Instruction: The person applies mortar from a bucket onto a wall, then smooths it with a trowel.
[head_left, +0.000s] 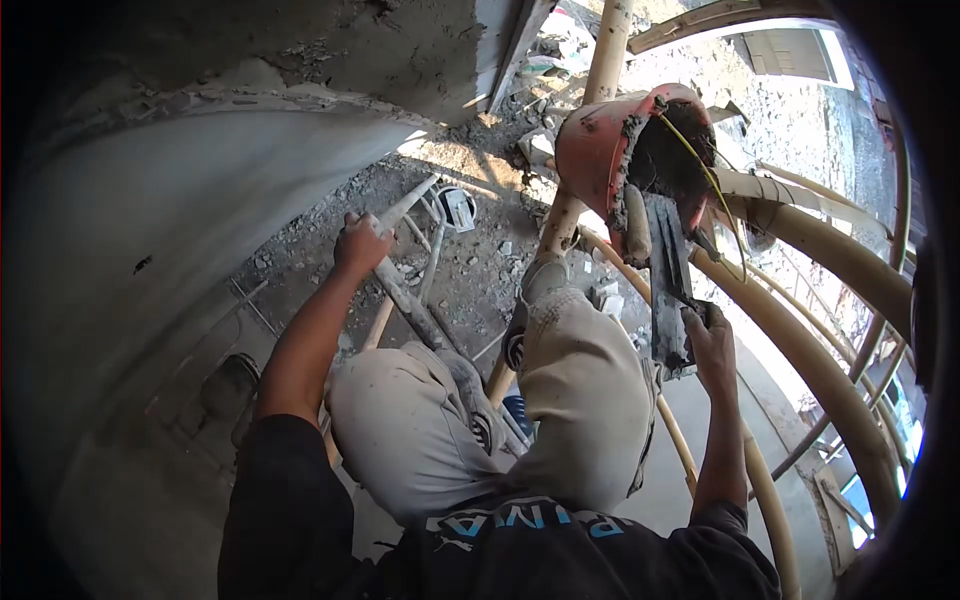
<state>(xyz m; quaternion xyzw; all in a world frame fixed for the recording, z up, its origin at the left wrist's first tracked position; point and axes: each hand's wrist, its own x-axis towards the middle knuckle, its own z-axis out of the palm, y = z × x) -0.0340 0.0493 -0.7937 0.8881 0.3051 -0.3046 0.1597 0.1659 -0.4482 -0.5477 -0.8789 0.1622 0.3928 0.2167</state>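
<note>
My left hand [360, 245] grips a long mortar-caked straightedge [405, 290] that slants across my left knee near the grey plastered wall [150, 200]. My right hand [712, 340] is shut on the handle of a plastering trowel [668, 270]. The trowel's blade points up into a tilted orange bucket [610, 150] holding dark wet mortar. The bucket hangs by a bamboo pole [600, 90]. My legs in pale trousers bend over the scaffold.
Bamboo scaffold poles [820, 370] curve along the right side and under my legs. Far below lies rubble-strewn ground [470, 270] with debris. A rough concrete ledge [400, 50] juts out above the smooth wall. A yellow wire [705, 170] loops from the bucket.
</note>
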